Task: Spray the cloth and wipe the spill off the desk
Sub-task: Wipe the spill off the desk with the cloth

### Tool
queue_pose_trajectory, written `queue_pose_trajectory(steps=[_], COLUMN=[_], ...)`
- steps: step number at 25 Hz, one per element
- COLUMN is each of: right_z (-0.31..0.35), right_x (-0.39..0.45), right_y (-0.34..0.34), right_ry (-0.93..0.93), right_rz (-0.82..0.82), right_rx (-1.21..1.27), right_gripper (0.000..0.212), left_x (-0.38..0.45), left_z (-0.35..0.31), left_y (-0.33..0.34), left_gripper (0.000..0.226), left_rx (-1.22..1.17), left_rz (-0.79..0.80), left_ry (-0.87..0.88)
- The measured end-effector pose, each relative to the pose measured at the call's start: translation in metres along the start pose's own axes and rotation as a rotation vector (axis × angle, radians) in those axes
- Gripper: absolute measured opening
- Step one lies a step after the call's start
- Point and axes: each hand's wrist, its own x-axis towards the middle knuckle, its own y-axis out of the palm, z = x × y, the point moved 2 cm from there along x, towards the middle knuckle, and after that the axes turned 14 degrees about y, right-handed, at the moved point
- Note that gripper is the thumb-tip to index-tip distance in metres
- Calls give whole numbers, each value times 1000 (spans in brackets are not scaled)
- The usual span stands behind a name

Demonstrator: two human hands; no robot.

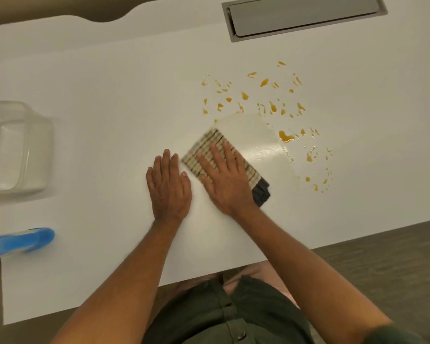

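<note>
We are looking down on a white desk and seeing the right hand lying flat, fingers spread, palm pressing on a folded cloth near the middle of the desk; the hand is not gripping the cloth, only bearing down on it. The cloth is showing a pale woven face with dark lines, and a dark grey corner is sticking out beside the wrist. Just beside it the left hand is resting open and flat on the bare desk, holding nothing, its thumb close to the cloth's near edge. Beyond and to the right of the cloth an amber spill is lying scattered in many drops and small puddles, and between the cloth and those drops a wet, shiny smear is glistening. At the left edge a blue spray bottle is lying blurred, well apart from the hands, with a clear plastic container sitting farther back. A grey cable hatch is sitting in the desk's far side.
</note>
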Motion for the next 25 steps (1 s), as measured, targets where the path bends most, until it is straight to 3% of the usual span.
queue_pose_trajectory(steps=[5,8,10,12,17,21,25], right_z=[-93,-129,-117,-83,-8,-48,-81], right_x=[-84,-32,16,50,13,-64,-33], right_y=[-7,-26,-34,-33,-5,6,-10], right_ry=[-99,120,302,352,111,-97,54], right_rz=[71,22,-51,-83,-17,46,31], right_rx=[-90,-64,-13,2,17,-47,-69], right_gripper=[59,57,57,58,59,60,58], left_x=[1,2,2,3,2,1,1], left_z=[-2,-1,0,-1,-2,-2,-3], left_y=[1,5,6,6,-1,-2,-1], left_gripper=[57,58,58,58,56,56,56], left_rx=[22,17,16,23,16,3,-10], left_rz=[-14,-8,-4,-1,-1,25,16], left_ry=[-2,-5,-11,-6,-1,-12,-25])
